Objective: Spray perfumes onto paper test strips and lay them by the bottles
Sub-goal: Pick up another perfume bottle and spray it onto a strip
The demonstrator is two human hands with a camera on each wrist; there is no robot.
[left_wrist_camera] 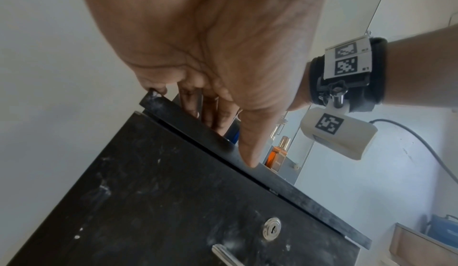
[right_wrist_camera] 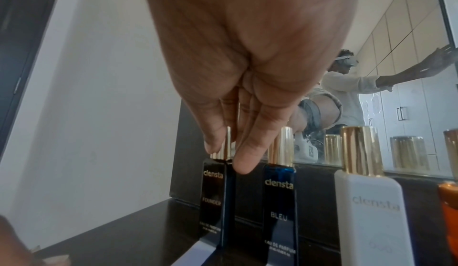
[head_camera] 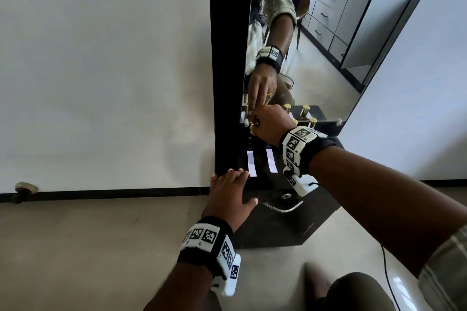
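Several perfume bottles with gold caps stand in a row on a black cabinet top [head_camera: 262, 179] before a mirror: black "Founder" bottle [right_wrist_camera: 215, 201], blue "Bleu" bottle [right_wrist_camera: 278, 205], white bottle [right_wrist_camera: 371, 215] and orange bottle [right_wrist_camera: 449, 201]. My right hand [right_wrist_camera: 225, 158] pinches the gold cap [right_wrist_camera: 223, 152] sitting on the black bottle. Two white paper strips [head_camera: 251, 163] [head_camera: 271, 160] lie in front of the left bottles. My left hand [head_camera: 235, 177] rests on the cabinet top's front left edge with fingers straight, holding nothing; in the left wrist view the left hand [left_wrist_camera: 223, 123] lies over that edge.
The mirror [head_camera: 316, 45] rises right behind the bottles and reflects my arm and another person. Below the top is a drawer front with a lock [head_camera: 286, 195] and a metal handle [head_camera: 283, 207]. A white wall stands to the left; a cable [head_camera: 386, 275] runs over the floor.
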